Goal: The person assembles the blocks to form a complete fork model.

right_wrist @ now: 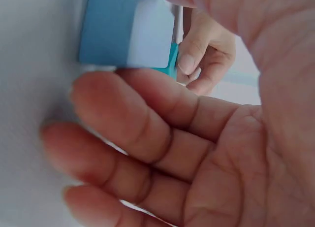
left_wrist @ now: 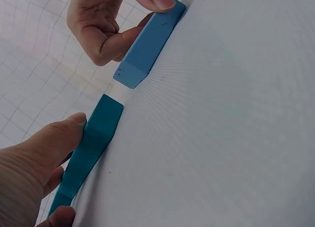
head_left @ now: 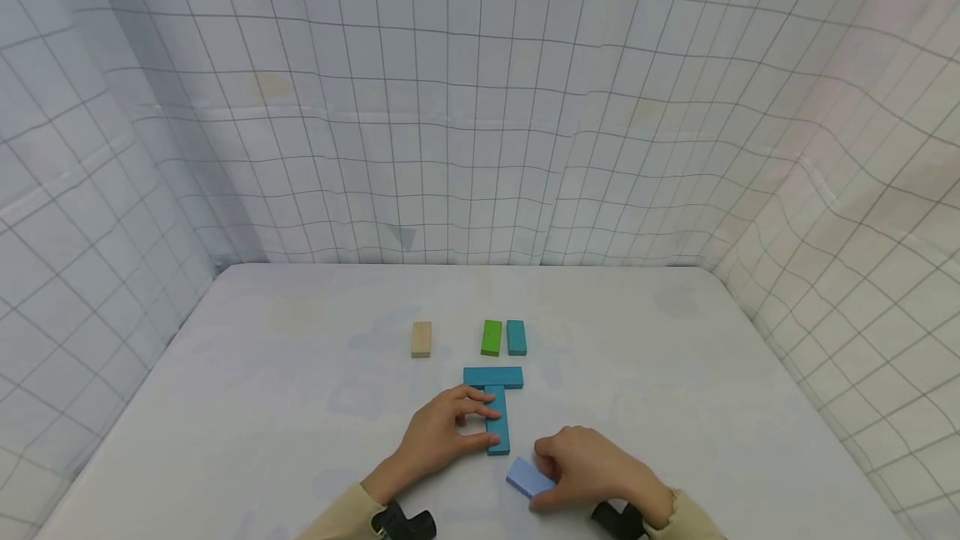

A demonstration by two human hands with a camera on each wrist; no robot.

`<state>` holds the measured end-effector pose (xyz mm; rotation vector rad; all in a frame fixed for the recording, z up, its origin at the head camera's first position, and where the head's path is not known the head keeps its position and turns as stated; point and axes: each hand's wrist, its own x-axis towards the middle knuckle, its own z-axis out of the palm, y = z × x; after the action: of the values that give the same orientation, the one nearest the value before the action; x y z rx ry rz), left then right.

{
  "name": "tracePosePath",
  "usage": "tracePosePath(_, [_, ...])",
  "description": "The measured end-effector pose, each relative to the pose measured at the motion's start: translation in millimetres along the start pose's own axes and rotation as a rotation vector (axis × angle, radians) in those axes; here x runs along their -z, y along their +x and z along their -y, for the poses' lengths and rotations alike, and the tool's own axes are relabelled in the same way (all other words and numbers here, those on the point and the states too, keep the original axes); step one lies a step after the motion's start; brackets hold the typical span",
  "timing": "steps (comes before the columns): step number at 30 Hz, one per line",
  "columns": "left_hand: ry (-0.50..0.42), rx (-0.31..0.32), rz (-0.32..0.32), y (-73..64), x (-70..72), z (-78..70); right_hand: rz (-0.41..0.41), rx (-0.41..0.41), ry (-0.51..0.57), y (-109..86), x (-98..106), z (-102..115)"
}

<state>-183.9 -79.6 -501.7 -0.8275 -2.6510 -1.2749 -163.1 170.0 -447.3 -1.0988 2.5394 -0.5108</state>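
Two long teal blocks form a T on the white table. One teal block [head_left: 492, 377] lies crosswise; the stem, a second teal block [head_left: 501, 429], runs from its middle towards me. My left hand [head_left: 438, 436] rests its thumb and fingertips on the stem, fingers spread along its length. Just right of the stem's near end, my right hand [head_left: 588, 469] pinches a light blue block [head_left: 525, 477] between thumb and index finger. That block lies slanted, low on the table, apart from the stem. In the right wrist view, the other fingers curve beneath the light blue block [right_wrist: 108, 32].
Behind the T lie a green block [head_left: 491, 337] and a short teal block [head_left: 516, 337], side by side. Left of them is a beige wooden block [head_left: 422, 339]. The white table [head_left: 262, 407] is surrounded by grid-patterned curtains [head_left: 465, 107] at its back and sides.
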Motion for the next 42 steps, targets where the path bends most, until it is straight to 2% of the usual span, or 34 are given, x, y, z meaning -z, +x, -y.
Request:
tracePosePath(5, [-0.001, -0.004, -0.002, -0.5, -0.2, 0.0, -0.001, 0.007, 0.033, -2.4, 3, -3])
tracePosePath(9, [-0.003, 0.000, -0.005, -1.1, -0.5, 0.0, -0.036, 0.032, 0.076, -3.2, 7, -7])
tracePosePath(12, [-0.003, 0.001, -0.006, -1.8, -0.6, 0.1, -0.044, 0.092, 0.079, -4.7, 10, -10])
tracePosePath(18, [-0.007, 0.000, 0.000, -3.0, -1.1, 0.2, 0.029, 0.280, 0.070, -8.6, 12, -13])
tracePosePath(21, [-0.012, 0.003, 0.004, -3.2, -1.2, 0.1, 0.047, 0.317, 0.042, -8.5, 11, -13])
tracePosePath(27, [-0.007, 0.001, 0.005, -3.1, -0.6, -0.3, 0.029, 0.309, -0.013, -6.2, 9, -10])
tracePosePath(36, [-0.006, -0.004, 0.006, -1.8, -0.2, -0.5, 0.017, 0.246, -0.010, -2.5, 5, -4])
tracePosePath(42, [0.002, -0.016, -0.002, 0.7, 0.1, 0.5, -0.001, 0.245, -0.026, 0.0, 3, -2])
